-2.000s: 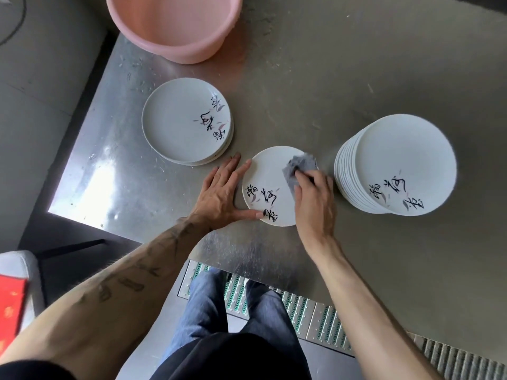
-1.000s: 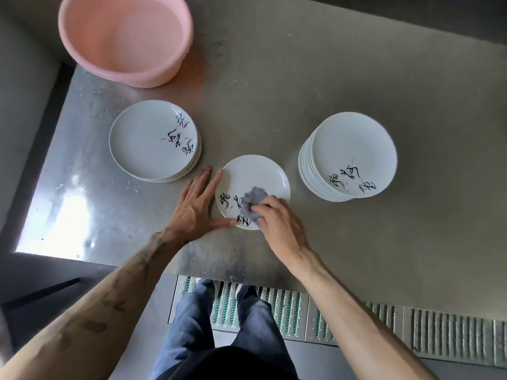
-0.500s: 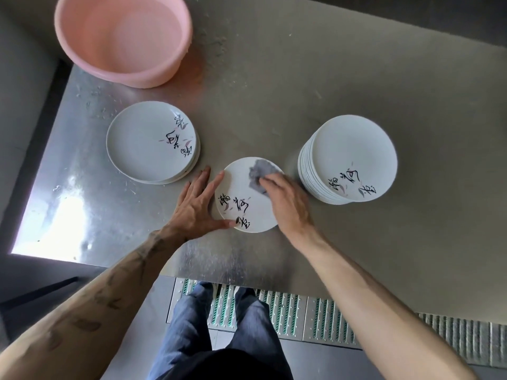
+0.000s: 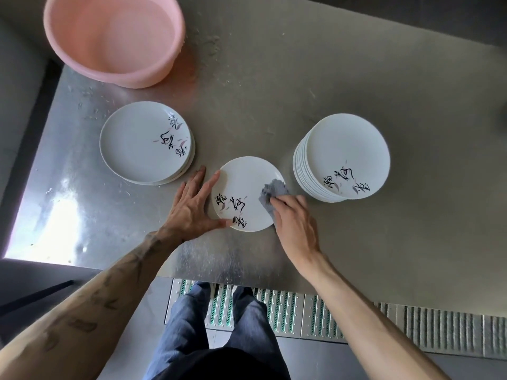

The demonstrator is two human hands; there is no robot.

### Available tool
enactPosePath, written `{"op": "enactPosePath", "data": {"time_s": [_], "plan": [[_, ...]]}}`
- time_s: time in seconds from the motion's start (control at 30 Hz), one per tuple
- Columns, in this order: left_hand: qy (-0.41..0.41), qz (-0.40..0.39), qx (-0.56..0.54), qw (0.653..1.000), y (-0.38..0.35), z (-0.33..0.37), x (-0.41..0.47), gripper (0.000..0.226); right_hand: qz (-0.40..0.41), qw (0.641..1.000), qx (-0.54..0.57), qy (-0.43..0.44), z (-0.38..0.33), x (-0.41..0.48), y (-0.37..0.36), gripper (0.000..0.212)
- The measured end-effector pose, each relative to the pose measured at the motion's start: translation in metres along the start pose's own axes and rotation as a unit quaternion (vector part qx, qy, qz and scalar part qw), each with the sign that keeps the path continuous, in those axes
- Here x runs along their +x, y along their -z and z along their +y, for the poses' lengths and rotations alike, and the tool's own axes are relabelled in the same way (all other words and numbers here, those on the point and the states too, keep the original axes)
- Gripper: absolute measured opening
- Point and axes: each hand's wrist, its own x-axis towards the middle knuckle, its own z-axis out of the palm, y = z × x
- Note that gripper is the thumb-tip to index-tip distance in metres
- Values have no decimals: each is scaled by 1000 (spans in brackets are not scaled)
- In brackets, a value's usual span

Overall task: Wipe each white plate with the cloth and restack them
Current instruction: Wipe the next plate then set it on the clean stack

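The cloth (image 4: 272,193), pinched in the right hand (image 4: 295,220), has swept to the plate (image 4: 244,187) rim while the left hand (image 4: 192,208), fingers spread flat, steadies it; wiping looks nearly done.

One white plate (image 4: 244,182) with black writing lies flat between a short stack of plates (image 4: 145,144) and a tall stack (image 4: 343,157), a gray cloth (image 4: 270,193) on its right edge.

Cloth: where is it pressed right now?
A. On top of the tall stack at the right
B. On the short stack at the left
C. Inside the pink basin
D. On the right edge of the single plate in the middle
D: the right hand holds the cloth against the right edge of the single plate, while the left hand steadies its left edge.
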Motion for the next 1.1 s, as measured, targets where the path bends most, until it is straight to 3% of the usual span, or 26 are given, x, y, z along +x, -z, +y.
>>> {"op": "enactPosePath", "data": {"time_s": [0.2,0.43,0.67,0.77,0.87,1.0,1.1], "plan": [[4,-1,14,1000,0,-1,0,130,4,1000,29,-2,5,48,1,35],[3,5,39,999,6,10,-5,131,57,974,168,-141,-32,-34,-15,31],[-91,0,240,967,11,27,-16,128,21,949,283,-140,-39,-50,-17,31],[-161,-30,284,945,11,33,-18,113,58,937,301,-168,-25,-48,-12,30],[-194,-48,246,948,6,43,-19,94,83,936,293,-177,-17,-41,-12,31],[-194,13,237,952,-1,50,-23,80,63,949,262,-163,-27,-43,-17,33],[-214,70,277,934,-7,50,-26,77,58,949,264,-161,-37,-51,-23,34]]}}
